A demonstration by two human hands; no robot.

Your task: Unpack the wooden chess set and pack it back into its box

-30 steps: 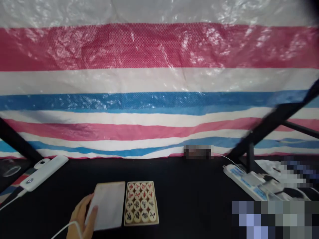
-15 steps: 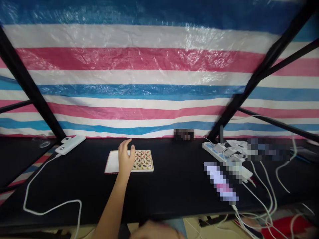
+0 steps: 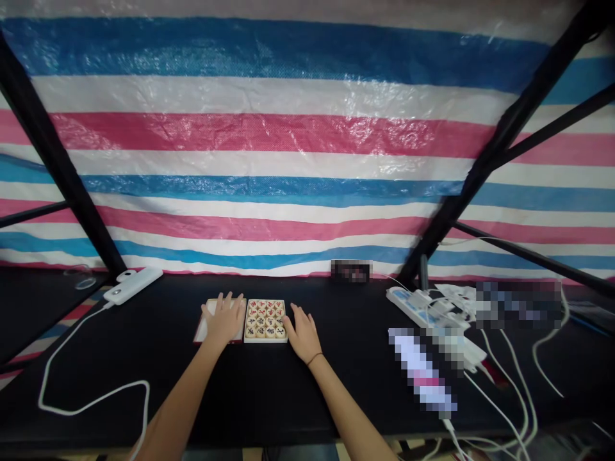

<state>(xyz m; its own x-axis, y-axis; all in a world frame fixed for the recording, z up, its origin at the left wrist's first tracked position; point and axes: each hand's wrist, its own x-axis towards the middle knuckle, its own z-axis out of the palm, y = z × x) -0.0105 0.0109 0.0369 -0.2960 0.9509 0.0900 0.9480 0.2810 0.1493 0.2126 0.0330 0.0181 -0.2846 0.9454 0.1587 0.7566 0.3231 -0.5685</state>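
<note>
A white box full of round chess pieces with red and black characters lies on the black table. Directly to its left is a lid with a white inside and dark red edge. My left hand is spread over that lid, fingers apart. Beside the right edge of the box, my right hand rests with fingers apart, its thumb close to the box's side; nothing is held in it.
A white device with a cable lies at the back left. To the right are a white power strip, a blurred phone-like object and tangled white cables. Black metal bars rise at both sides, before a striped sheet.
My right hand has come up from the bottom edge to the right side of the box. My left hand has shifted left onto the lid, uncovering the pieces. The view has tilted slightly upward.
</note>
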